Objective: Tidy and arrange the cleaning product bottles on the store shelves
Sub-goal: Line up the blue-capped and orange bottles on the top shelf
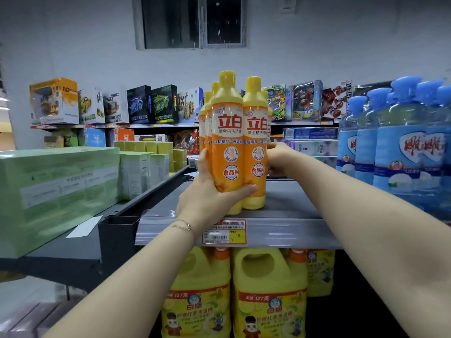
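Several orange dish-soap bottles with yellow caps stand in two rows on the grey top shelf [288, 203]. My left hand [207, 191] grips the front left bottle [227, 142] low on its body, thumb across the front. My right hand [278, 159] holds the right side of the front right bottle [255, 142], fingers wrapped behind it. More orange bottles [207, 125] stand behind, mostly hidden.
Blue bottles [400, 142] crowd the shelf's right side. Yellow jugs [268, 289] fill the shelf below, under a price tag [224, 232]. Green boxes [56, 189] sit on the left shelf. Toy boxes [151, 106] line the far shelves.
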